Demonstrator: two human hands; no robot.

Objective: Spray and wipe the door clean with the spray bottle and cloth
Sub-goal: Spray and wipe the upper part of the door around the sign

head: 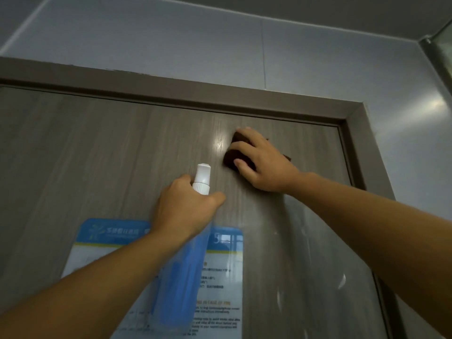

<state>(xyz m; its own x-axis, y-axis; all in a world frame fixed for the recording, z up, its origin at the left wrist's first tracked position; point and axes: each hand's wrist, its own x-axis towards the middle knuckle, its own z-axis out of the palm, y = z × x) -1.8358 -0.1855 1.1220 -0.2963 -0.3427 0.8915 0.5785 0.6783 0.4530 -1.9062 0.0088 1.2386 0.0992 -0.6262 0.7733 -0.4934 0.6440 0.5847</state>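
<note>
The grey wood-grain door (97,155) fills the view, seen from below toward its top edge. My right hand (261,162) presses a dark brown cloth (231,159) flat against the door near its upper right, fingers spread over it. My left hand (181,206) grips the neck of a blue see-through spray bottle (181,277) with a white nozzle (203,178), held upright close to the door, just below and left of the cloth. A bright wet sheen shows left of the cloth.
A blue and white printed notice (102,245) is stuck on the door behind the bottle. The brown door frame (244,99) runs along the top and right. Grey wall panels (220,50) lie above, and a metal post (440,59) stands far right.
</note>
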